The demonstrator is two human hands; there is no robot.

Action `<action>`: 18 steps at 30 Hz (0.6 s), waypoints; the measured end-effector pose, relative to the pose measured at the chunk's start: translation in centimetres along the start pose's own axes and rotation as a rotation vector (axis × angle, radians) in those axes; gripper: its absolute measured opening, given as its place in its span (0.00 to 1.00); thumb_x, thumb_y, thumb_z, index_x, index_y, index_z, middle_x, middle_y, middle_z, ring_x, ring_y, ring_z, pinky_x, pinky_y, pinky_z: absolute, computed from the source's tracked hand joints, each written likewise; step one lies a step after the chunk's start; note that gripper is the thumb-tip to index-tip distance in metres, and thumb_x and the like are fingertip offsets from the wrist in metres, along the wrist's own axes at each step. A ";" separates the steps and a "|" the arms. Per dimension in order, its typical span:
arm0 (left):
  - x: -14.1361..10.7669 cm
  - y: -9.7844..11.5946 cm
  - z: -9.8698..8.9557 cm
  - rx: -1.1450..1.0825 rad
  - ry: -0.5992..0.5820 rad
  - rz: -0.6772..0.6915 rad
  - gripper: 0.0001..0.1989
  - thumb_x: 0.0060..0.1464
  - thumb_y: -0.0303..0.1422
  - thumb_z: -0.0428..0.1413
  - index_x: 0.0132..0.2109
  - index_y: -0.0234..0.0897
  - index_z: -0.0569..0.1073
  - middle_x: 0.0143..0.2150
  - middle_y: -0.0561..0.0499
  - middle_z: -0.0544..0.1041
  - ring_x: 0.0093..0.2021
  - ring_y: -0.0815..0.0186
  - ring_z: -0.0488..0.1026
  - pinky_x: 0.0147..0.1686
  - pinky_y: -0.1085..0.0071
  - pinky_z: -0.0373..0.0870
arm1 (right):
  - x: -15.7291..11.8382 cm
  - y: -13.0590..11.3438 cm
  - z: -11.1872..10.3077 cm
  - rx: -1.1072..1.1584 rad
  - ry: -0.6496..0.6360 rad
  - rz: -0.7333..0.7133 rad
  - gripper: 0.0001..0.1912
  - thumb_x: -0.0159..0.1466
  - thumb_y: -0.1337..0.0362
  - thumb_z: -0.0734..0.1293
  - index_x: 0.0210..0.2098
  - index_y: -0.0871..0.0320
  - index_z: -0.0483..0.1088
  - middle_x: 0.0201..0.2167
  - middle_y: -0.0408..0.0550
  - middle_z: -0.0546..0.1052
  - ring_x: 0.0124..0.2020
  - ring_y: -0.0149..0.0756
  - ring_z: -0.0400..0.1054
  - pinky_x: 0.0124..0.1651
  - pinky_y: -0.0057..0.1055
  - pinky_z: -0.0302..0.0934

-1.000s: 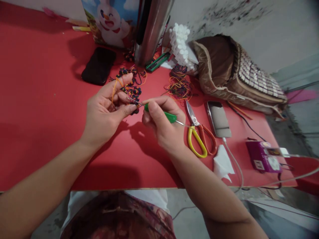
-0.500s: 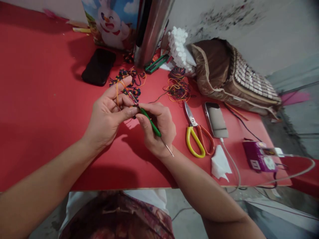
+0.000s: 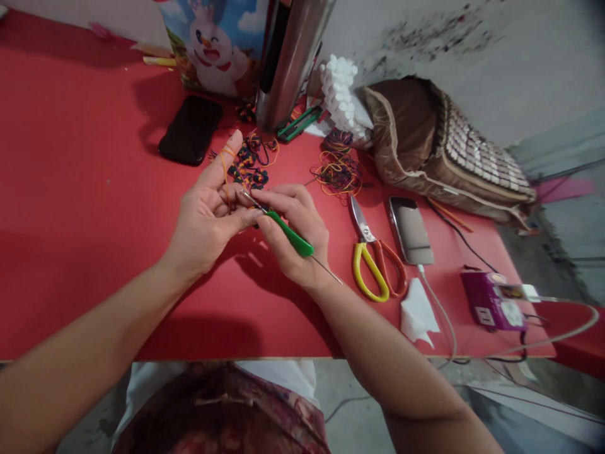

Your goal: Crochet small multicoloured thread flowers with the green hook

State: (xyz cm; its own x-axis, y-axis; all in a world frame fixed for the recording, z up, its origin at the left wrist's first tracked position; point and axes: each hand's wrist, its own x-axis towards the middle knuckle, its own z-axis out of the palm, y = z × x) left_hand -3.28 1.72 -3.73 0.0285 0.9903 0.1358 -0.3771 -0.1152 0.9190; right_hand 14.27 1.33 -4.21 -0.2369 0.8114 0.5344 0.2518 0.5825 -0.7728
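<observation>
Between thumb and fingers, my right hand (image 3: 297, 233) grips a crochet hook (image 3: 290, 234) by its green handle, the metal tip pointing up and left at my left fingers. Orange yarn (image 3: 224, 165) loops around the raised index finger of my left hand (image 3: 208, 217). That hand's thumb and other fingers pinch a small dark piece of crochet work, mostly hidden by the fingertips. Just beyond my hands lie several small dark crocheted pieces (image 3: 248, 167) with orange flecks. A loose tangle of purple and orange yarn (image 3: 338, 170) rests further right.
Right of my hands are scissors (image 3: 366, 234), a phone (image 3: 411, 230) on a cable, white tissue (image 3: 418, 312) and a purple box (image 3: 494, 299). Behind stand a black phone (image 3: 190, 129), a green cutter (image 3: 299, 123), a metal cylinder (image 3: 293, 63), a cartoon-printed box (image 3: 215, 47) and a brown cushion (image 3: 406, 126).
The hook has turned in my right hand, its handle now more exposed and its rear end further right. My left index finger has shifted slightly left and up.
</observation>
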 end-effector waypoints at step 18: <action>1.2 -0.7 -1.4 0.078 0.098 -0.131 0.16 0.54 0.33 0.73 0.50 0.43 0.90 0.42 0.47 0.85 0.39 0.63 0.78 0.39 0.67 0.76 | 1.2 2.0 -1.1 0.318 -0.079 0.275 0.11 0.73 0.52 0.74 0.48 0.45 0.89 0.50 0.48 0.91 0.55 0.42 0.84 0.66 0.45 0.76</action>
State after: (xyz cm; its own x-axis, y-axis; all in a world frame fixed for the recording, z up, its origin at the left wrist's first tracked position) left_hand -4.28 3.13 -4.71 -0.0194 0.9996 -0.0201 -0.3028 0.0132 0.9530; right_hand 15.50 3.51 -4.72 -0.2759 0.9209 0.2753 0.0170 0.2910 -0.9566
